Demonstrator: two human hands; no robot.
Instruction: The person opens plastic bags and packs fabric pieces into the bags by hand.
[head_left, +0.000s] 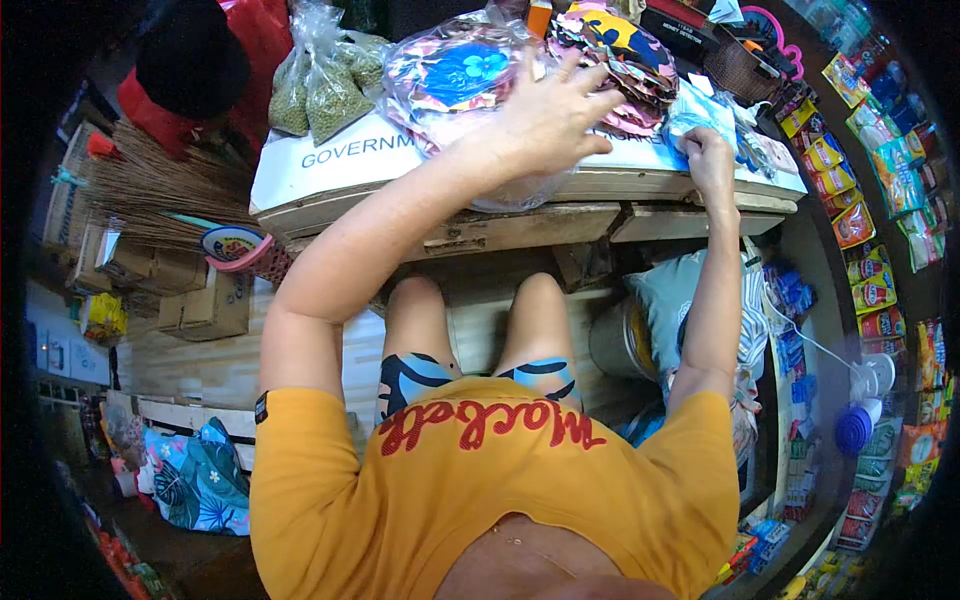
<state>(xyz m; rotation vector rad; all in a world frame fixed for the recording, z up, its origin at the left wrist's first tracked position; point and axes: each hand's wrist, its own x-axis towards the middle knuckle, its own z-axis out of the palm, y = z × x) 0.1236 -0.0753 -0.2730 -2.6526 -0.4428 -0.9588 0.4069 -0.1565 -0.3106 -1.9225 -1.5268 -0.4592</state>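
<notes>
Over table (290, 180), left hand (560, 118) spread open, right hand (706, 155) pinching plastic (698, 108)

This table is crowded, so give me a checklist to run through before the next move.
1. Left hand free of any grip: ok, fingers spread.
2. Right hand firmly gripping the blue-and-white bundle: cannot tell; fingers curled at its near side.
3. Clear plastic bag wholly on the table: not ok; clear plastic hangs over the front edge.
4. Bags of green contents clear of both hands: ok, at the table's left end.
</notes>
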